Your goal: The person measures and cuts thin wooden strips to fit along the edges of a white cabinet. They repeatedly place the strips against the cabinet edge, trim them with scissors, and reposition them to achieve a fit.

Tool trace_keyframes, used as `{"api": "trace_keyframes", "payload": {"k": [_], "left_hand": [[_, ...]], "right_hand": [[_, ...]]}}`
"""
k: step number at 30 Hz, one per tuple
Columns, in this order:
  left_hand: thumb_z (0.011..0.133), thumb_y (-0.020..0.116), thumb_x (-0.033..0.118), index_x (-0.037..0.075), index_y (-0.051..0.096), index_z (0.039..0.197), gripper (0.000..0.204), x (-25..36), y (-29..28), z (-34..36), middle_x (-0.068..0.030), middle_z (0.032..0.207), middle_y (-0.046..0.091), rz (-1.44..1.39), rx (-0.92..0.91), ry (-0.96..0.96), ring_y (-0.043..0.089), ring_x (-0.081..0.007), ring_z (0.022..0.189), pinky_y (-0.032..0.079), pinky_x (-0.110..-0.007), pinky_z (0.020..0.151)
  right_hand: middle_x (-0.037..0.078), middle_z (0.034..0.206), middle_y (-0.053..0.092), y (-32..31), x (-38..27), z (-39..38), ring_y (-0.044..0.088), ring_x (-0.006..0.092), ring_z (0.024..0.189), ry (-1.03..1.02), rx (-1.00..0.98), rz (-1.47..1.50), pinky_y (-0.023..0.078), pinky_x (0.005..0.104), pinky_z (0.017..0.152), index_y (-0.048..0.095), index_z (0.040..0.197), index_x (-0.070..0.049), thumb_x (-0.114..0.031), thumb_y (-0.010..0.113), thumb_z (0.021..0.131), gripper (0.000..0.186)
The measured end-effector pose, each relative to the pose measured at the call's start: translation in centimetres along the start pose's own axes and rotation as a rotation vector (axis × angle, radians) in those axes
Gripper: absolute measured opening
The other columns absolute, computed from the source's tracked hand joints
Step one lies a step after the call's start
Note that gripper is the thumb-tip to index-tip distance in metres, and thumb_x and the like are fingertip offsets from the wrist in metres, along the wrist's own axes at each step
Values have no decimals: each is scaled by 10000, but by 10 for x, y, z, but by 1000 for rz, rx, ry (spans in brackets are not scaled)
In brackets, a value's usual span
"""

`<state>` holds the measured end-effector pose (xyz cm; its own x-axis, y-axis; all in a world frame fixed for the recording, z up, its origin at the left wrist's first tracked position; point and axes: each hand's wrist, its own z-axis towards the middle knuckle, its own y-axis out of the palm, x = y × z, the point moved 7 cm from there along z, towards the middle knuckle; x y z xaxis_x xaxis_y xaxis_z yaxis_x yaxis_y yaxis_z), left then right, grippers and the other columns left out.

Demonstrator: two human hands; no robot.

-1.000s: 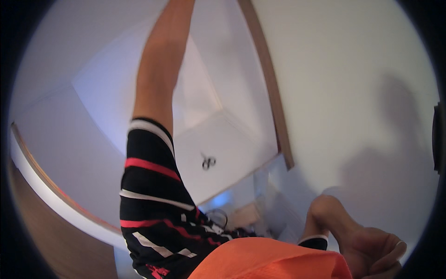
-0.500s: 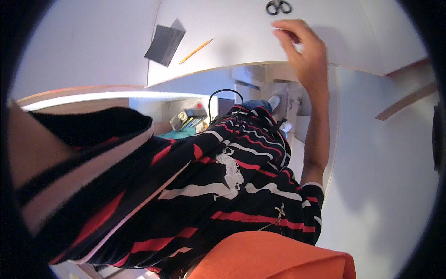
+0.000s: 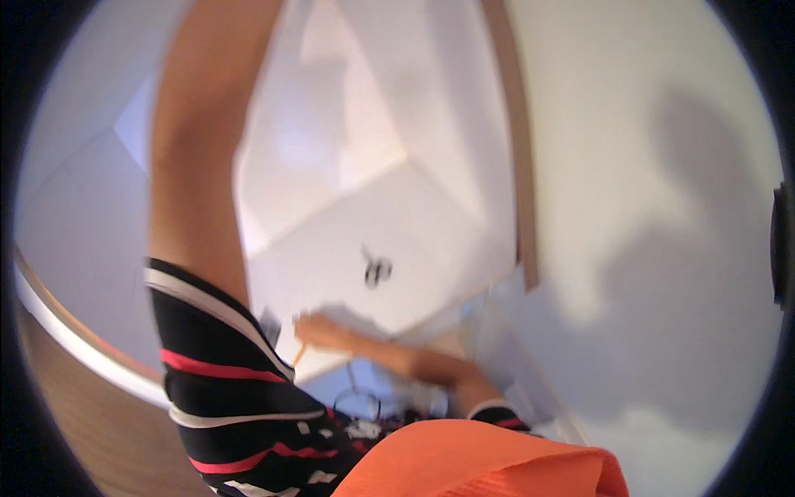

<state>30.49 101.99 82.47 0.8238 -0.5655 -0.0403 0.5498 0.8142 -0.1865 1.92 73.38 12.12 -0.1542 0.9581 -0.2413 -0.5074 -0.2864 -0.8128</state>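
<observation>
I am inspecting the white desk (image 3: 439, 257) from a distance; the right grip (image 3: 325, 333) is standing at the desk's near side, at about seven o'clock from the picture's centre, with the right forearm (image 3: 426, 364) joining it from four o'clock; the yellow pencil (image 3: 299, 354) is showing at its seven o'clock, close up to the fingers; the hand is blurring, so I cannot tell whether it is pinching the pencil or only standing beside it; the left forearm (image 3: 199, 166) is running out of view toward eleven o'clock, so I cannot tell the state of the left grip.

A grey piece (image 3: 268, 325) is lying at the right grip's nine o'clock, partly hidden by the striped left sleeve (image 3: 224, 393); the black-handled scissors (image 3: 378, 269) are lying well apart at one o'clock.

In my judgement, sound handling is calling for thumb and forefinger meeting squarely across the pencil's shaft, under light pressure; the sleeve is crowding from eight o'clock, so I am advising more room there.
</observation>
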Motion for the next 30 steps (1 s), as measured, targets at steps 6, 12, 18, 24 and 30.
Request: {"api": "trace_keyframes", "payload": {"k": [6,12,18,24,30], "left_hand": [[901,670,398,-25,698,1026,441,48,0,11,-156,842,729,-281,5,-94,681,-289,740,537,-437,702],[893,697,357,-6,698,1024,385,45,-12,6,-157,840,726,-306,121,-114,689,-283,753,536,-429,710],[885,703,375,-1,699,1053,412,34,-5,0,-167,878,737,-278,79,-187,705,-302,809,547,-442,744],[896,674,392,22,689,1158,454,32,2,2,-202,1031,742,-236,86,-158,702,-350,965,545,-457,855],[878,681,416,30,689,1168,483,30,6,8,-226,1154,716,-225,145,-185,674,-377,1083,522,-465,933]], "right_hand": [[168,872,670,-130,41,-71,682,377,842,94,246,64,545,495,749,611,838,-18,-133,618,882,124],[114,767,709,-319,68,-157,710,279,678,369,494,143,548,381,629,593,925,-61,-134,730,828,183],[77,842,656,-495,-22,-203,648,147,641,34,871,-93,526,286,599,592,847,-27,24,594,857,52],[36,820,672,-668,-93,-180,631,115,682,-282,1215,-115,517,279,609,648,1018,10,-60,610,968,94],[105,940,731,-777,-107,-116,704,178,835,-146,1181,-271,575,315,741,716,1096,1,-108,615,981,188]]}}
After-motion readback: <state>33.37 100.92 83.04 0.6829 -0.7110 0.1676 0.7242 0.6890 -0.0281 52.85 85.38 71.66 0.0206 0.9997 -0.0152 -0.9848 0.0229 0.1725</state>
